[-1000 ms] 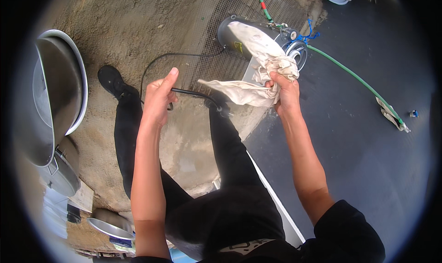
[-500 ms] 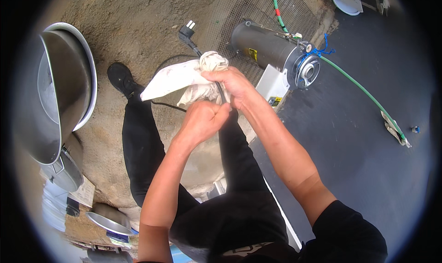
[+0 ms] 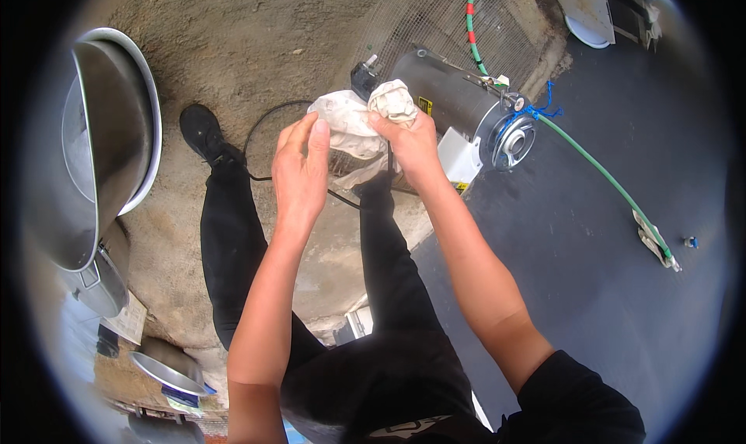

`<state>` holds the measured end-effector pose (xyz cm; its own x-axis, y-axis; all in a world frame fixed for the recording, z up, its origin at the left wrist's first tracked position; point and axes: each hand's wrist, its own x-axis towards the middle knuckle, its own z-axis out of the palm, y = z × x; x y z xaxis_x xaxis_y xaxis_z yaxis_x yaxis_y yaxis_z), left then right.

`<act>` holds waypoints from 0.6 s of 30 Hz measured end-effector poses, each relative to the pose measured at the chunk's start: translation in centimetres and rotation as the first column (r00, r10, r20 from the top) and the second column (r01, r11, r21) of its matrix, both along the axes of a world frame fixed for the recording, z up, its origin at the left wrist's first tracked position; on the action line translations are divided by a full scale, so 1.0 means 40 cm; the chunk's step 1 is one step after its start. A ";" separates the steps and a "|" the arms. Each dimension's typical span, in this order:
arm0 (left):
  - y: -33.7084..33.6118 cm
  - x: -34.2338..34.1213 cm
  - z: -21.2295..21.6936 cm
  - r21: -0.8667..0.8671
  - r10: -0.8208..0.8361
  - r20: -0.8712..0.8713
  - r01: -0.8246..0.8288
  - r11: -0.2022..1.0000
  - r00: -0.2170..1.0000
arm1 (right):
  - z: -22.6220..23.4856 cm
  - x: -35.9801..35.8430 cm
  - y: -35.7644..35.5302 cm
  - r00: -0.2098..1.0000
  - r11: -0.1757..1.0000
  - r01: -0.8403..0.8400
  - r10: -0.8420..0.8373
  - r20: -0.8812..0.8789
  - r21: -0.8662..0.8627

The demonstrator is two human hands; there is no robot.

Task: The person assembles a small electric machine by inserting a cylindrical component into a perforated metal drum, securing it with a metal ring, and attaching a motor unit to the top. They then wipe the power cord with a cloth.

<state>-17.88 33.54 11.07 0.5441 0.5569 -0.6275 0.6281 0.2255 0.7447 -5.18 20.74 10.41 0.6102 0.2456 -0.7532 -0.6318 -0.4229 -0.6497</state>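
My right hand (image 3: 414,145) is closed on a crumpled white cloth (image 3: 393,102) and the black cord running through it. The black power plug (image 3: 363,78) sticks out beyond the cloth, its prongs pointing away from me. Part of the cloth spreads out to the left and droops below my grip. Beside that loose part, my left hand (image 3: 301,168) is open, with thumb and fingers apart and the fingertips at the cloth's edge. A length of black cord (image 3: 247,145) hangs in a loop below and left of my hands.
A steel cylindrical machine (image 3: 451,86) with a white base lies right of my hands, by wire mesh (image 3: 420,16). A green hose (image 3: 598,164) crosses the dark surface (image 3: 559,265) at right. Large metal pots (image 3: 128,117) stand at left. My shoe (image 3: 200,129) rests on rough concrete.
My left hand has let go of the cord, opened and moved left. My right hand has shifted slightly right with the cloth. The plug has turned and moved right; the cloth's left part has bunched.
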 end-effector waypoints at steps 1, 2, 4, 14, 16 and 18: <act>-0.013 0.011 -0.009 -0.054 0.057 0.040 -0.055 0.997 0.998 | 0.017 -0.019 -0.002 0.995 0.995 -0.101 0.101 0.009 -0.021; -0.017 0.018 -0.018 -0.141 0.004 0.035 0.001 0.990 0.999 | 0.035 -0.044 -0.008 0.983 0.983 -0.181 0.182 0.030 -0.037; -0.033 0.027 -0.022 -0.408 0.104 0.076 -0.065 0.911 0.992 | 0.050 -0.089 -0.021 0.965 0.965 -0.261 0.262 0.023 -0.037; 0.015 0.050 -0.014 -0.260 0.244 -0.118 -0.267 0.928 0.963 | 0.238 -0.063 -0.020 0.961 0.959 0.119 -0.046 0.274 -0.256; -0.013 0.040 -0.004 0.050 -0.018 -0.138 0.025 0.998 0.990 | 0.250 -0.051 0.019 0.610 0.766 -0.352 0.623 0.489 -0.538; -0.050 0.029 0.013 0.107 -0.214 -0.044 0.217 0.970 0.976 | 0.216 -0.060 0.052 0.241 0.534 -0.519 0.840 0.485 -0.667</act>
<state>-16.72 31.52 11.57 0.6394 0.4954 -0.5881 0.6770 -0.0001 0.7360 -7.60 22.83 19.03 0.6374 0.7125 -0.2934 0.5997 -0.6978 -0.3917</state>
